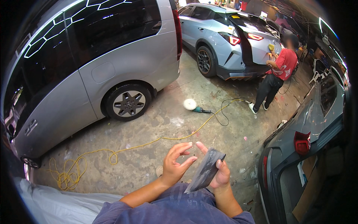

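Observation:
In front of my body, my right hand [222, 177] grips a dark grey sheet of sandpaper [204, 171] streaked with pale dust. Its thumb presses on the near face, and one fingertip shows past the sheet's upper left edge; the other fingers are hidden behind it. Just left of the sheet, my left hand [174, 165] is raised with the fingers curved and the thumb apart from them. Nothing is in it, and it does not touch the sheet.
A silver van [89, 71] stands at the left, a pale blue car [220, 37] behind. A person in red [285, 63] works at its rear. A polisher [199, 109] and yellow cord [145, 143] lie on the floor. A grey car [287, 138] is at right, a pale cover [56, 203] lower left.

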A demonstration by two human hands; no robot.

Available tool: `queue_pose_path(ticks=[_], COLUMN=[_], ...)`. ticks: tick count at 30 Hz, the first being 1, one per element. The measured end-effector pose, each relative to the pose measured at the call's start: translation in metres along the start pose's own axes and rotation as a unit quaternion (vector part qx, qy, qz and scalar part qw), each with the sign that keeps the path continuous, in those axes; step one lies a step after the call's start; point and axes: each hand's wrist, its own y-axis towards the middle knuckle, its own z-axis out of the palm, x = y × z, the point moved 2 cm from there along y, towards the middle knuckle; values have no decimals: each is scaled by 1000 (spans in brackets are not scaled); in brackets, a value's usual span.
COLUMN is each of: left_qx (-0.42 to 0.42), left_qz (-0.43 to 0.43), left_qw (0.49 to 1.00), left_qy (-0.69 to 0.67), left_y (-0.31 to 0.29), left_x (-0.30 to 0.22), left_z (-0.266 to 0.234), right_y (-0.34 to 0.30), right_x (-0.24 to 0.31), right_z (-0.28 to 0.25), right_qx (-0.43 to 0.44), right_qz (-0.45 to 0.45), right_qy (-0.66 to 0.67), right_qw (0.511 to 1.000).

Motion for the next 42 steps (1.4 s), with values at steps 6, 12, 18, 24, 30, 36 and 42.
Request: queue_pose_path(ticks=[6,12,18,24,30,36,42], left_qx=[49,117,229,291,51,88,112], left_qz=[-90,-110,-251,-159,-254,-254,-215], left_qw=[991,987,931,939,949,960,963], left_qy=[-92,-6,-133,-88,-181,-81,-122], left_y=[-3,2,-11,-33,-31,-19,-25], left_x=[35,34,66,48,38,49,36], left_z=[-16,-10,-17,7,10,2,24], right_y=[2,-1,0,8,15,8,16], right_x=[13,18,23,2,-3,16,0], right_z=[-15,-17,-16,-22,-11,-2,22], right_qx=[-6,-47,-139,-197,-216,-130,38], right_qz=[-38,-55,-65,-41,-64,-203,-290], right_qy=[38,23,39,55,-144,-531,-694], right_qw=[999,997,987,978,963,812,658])
